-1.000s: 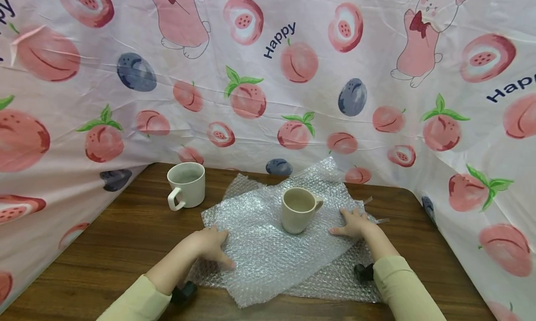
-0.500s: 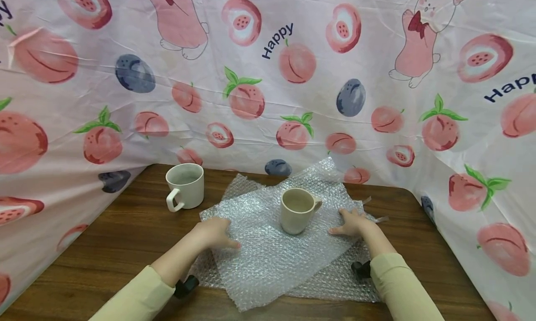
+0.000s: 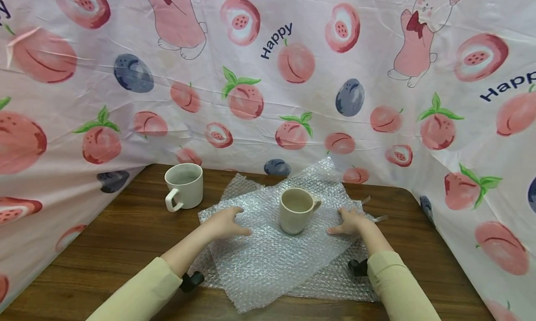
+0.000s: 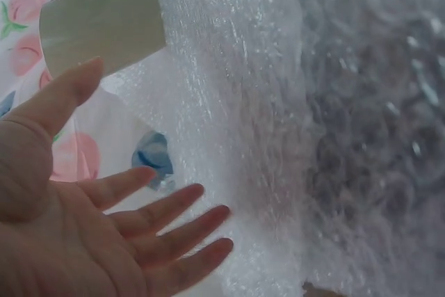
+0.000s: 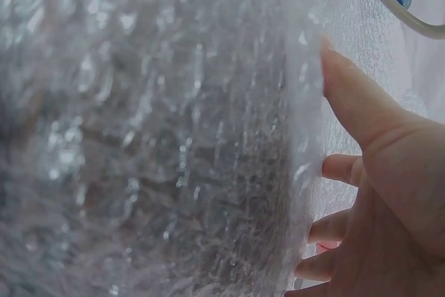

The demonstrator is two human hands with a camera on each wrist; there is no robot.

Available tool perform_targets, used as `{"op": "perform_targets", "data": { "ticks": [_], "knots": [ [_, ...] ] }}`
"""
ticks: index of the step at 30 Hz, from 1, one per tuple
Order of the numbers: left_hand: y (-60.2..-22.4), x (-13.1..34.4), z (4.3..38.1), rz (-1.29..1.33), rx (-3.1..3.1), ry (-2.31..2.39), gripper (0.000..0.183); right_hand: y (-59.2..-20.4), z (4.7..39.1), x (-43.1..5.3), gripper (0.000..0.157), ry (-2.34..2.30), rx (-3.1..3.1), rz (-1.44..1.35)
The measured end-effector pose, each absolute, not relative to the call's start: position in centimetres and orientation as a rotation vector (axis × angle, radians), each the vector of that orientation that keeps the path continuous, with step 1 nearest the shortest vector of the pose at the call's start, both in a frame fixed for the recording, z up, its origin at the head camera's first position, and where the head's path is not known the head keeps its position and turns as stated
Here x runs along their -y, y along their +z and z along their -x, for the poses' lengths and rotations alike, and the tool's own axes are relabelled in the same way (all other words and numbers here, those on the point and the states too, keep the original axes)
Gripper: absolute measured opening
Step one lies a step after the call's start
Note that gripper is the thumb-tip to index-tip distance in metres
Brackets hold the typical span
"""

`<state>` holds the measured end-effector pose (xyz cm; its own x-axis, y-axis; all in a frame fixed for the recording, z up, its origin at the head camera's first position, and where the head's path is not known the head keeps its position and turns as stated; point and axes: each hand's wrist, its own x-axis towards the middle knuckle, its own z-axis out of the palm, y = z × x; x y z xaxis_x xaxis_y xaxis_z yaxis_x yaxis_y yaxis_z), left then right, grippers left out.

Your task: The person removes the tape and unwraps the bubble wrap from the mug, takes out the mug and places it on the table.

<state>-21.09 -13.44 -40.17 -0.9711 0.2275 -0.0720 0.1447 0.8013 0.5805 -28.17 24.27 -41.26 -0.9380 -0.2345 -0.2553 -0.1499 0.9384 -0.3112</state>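
Note:
A cream mug [image 3: 292, 218] stands upright on the upper bubble wrap sheet [image 3: 268, 265], its handle turned right. My left hand [image 3: 224, 223] is spread over the sheet's left side, thumb toward the mug. In the left wrist view that hand [image 4: 90, 241] shows straight, separated fingers with nothing in them, and the mug [image 4: 104, 26] lies beyond the thumb. On the right side of the wrap, my right hand [image 3: 351, 222] rests with fingers extended. The right wrist view has its fingertips against the wrap [image 5: 174, 137], with the mug's handle [image 5: 396, 6] at the upper corner.
A white mug [image 3: 190, 193] stands at the back left of the brown wooden table [image 3: 104, 251]. Another bubble wrap sheet [image 3: 335, 284] lies beneath the upper one, turned at an angle. A fruit-patterned curtain [image 3: 251, 144] encloses the table at the back and sides.
My left hand has slid from the wrap's left edge forward and right, closer to the cream mug. The right hand and both mugs hold their places.

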Motion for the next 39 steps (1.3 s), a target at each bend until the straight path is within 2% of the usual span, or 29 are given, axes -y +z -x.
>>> {"op": "perform_targets", "data": {
  "ticks": [17, 29, 39],
  "knots": [
    [-40.0, 10.2, 23.4, -0.505, -2.609, 1.433, 0.091, -41.3, 27.9, -24.3, 0.091, -0.453, -2.791, 0.265],
    [-41.4, 7.5, 24.3, -0.58, -2.481, 1.665, 0.099, -41.5, 28.0, -24.5, 0.091, -0.466, -2.784, 0.261],
    [-41.8, 5.5, 24.6, -0.58, -2.442, 1.771, 0.096, -41.3, 27.7, -24.4, 0.091, -0.464, -2.793, 0.274]
  ]
}}
